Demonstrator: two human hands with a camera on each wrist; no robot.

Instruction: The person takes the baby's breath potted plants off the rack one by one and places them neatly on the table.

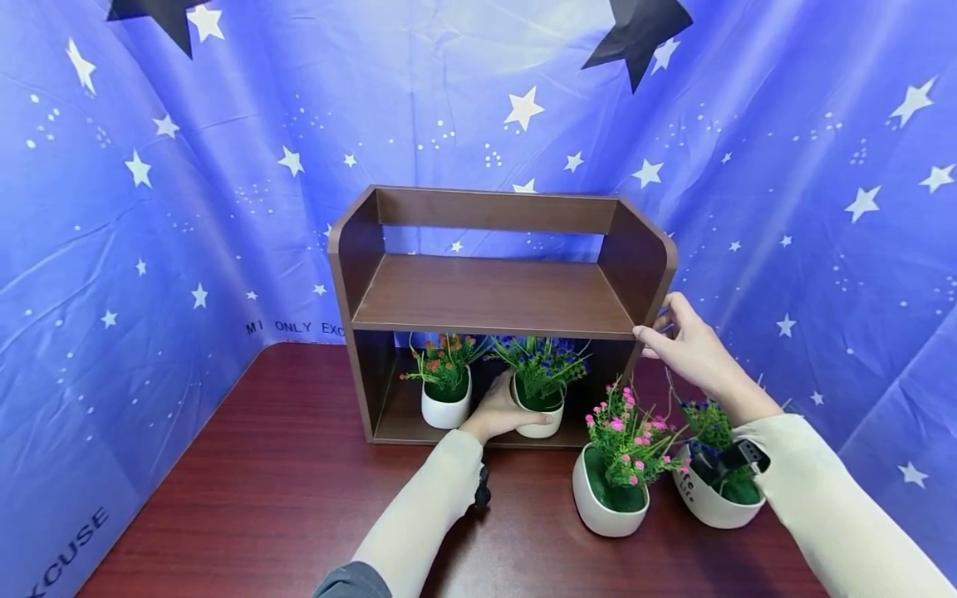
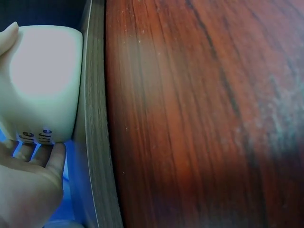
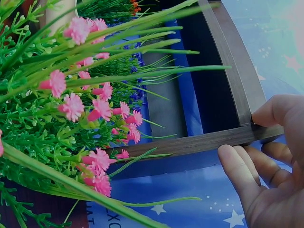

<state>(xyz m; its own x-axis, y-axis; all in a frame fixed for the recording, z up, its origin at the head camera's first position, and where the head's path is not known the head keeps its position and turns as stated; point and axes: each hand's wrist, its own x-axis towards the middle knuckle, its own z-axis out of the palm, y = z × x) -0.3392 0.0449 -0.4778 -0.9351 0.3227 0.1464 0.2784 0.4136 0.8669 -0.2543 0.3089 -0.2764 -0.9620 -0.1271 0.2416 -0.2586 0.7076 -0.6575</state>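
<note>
A brown two-tier shelf stands on the table. On its lower tier my left hand grips a white pot of blue flowers, thumb in front and fingers on the far side. The left wrist view shows this pot tipped by the camera angle, with dark lettering near the fingers. Beside it, to the left, sits a white pot of orange-red flowers. My right hand pinches the shelf's right side panel, its thumb at the front edge and its fingers along the outside, as the right wrist view shows.
Right of the shelf's front, a white pot with pink flowers stands on the red-brown table. Another pot with blue flowers is under my right forearm. A blue star-printed curtain hangs behind and at both sides.
</note>
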